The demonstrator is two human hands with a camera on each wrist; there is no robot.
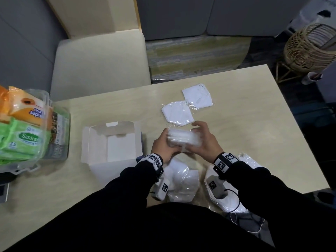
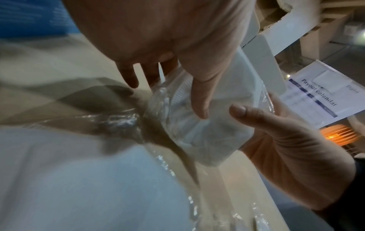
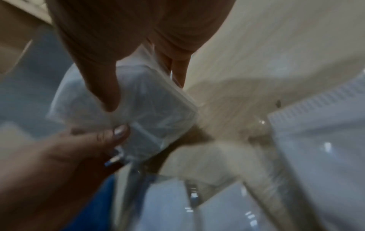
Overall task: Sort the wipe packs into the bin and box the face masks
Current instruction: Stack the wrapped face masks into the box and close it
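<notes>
From the head view, my left hand [image 1: 163,145] and my right hand [image 1: 205,140] together grip a stack of wrapped face masks [image 1: 183,138] above the worktop [image 1: 254,110], my fingers curled round its two ends. Just to my left of it stands the white box [image 1: 111,142], its flaps open and its inside bare. Two more wrapped masks [image 1: 187,107] lie flat beyond my hands, touching at one corner, and further wrapped masks [image 1: 183,180] lie under my wrists at the near edge. Far to the left, the clear bin [image 1: 58,128] holds the wipe packs [image 1: 23,128], orange ones above green ones. A cream chair [image 1: 101,60] stands behind the worktop and a wicker stand [image 1: 307,50] to the far right. From the left wrist view, my left hand [image 2: 168,46] pinches the stack of masks [image 2: 213,121], thumb laid across its wrapped face and fingers behind it, while my right hand [image 2: 286,148] comes in from the right with its thumb at the stack's edge; a printed sheet [image 2: 316,96] shows behind. From the right wrist view, which is blurred, my right hand [image 3: 128,39] grips the stack [image 3: 150,109] from above, thumb on its near face, and the thumb of my left hand [image 3: 69,148] presses the lower corner; another wrapped mask [image 3: 326,140] lies on the worktop to the right.
</notes>
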